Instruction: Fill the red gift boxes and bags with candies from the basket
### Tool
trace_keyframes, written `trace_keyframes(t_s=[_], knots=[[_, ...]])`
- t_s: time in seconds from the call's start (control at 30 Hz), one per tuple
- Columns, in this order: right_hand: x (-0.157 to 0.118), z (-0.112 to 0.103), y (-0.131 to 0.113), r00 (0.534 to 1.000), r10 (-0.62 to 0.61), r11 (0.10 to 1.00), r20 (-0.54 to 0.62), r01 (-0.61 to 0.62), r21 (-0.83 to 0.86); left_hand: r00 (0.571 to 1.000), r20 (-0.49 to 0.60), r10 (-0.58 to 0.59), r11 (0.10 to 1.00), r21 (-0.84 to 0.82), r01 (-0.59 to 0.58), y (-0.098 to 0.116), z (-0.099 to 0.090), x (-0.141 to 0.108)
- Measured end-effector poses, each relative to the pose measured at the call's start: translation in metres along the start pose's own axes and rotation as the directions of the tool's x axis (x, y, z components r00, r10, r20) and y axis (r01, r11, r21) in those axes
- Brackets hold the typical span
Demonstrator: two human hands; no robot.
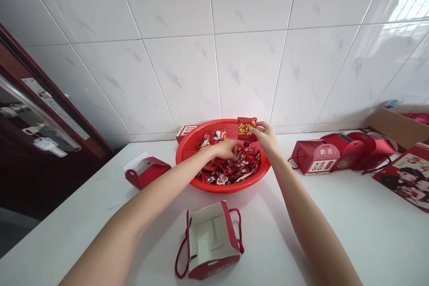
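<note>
A red perforated plastic basket [223,188] stands against the wall, filled with small red-wrapped candies [231,170]. My left hand [227,148] reaches down into it, fingers bent and closed among the candies; whatever they grip is hidden. Over the basket's far right rim, my right hand [266,136] pinches a red packet [247,128] with yellow characters between thumb and fingers. In front of the basket, an opened red gift box [214,237] with rope handles shows its white inside, with no candy in it.
Another red box [149,172] lies left of the basket, and one [186,131] sits behind it. To the right stand several folded red boxes [315,158], a printed red bag [407,176] and a cardboard carton [389,120]. A door with keys [50,145] is at left.
</note>
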State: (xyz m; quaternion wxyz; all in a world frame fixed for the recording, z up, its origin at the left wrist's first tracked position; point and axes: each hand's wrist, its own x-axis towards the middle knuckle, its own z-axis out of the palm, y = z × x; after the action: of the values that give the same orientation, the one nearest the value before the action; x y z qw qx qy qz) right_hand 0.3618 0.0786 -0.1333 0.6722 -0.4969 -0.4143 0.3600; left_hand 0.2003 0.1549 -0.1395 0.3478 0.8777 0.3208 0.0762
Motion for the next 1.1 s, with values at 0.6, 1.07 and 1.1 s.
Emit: trace_keyframes(t_s=[0.6, 1.07, 1.1], knots=[[0.003, -0.001, 0.009, 0.997, 0.06, 0.928, 0.045, -0.039, -0.371, 0.946, -0.308, -0.1, 0.983, -0.175, 0.047, -0.007, -0.039, -0.016], [0.001, -0.002, 0.003, 0.98, 0.079, 0.845, 0.181, 0.03, -0.534, 0.977, -0.196, -0.087, 0.975, 0.186, 0.124, 0.002, -0.013, -0.008], [0.0, -0.001, 0.003, 0.979, 0.08, 0.848, 0.186, 0.031, -0.529, 0.971, -0.231, -0.066, 0.979, 0.175, 0.108, 0.003, -0.015, -0.008]])
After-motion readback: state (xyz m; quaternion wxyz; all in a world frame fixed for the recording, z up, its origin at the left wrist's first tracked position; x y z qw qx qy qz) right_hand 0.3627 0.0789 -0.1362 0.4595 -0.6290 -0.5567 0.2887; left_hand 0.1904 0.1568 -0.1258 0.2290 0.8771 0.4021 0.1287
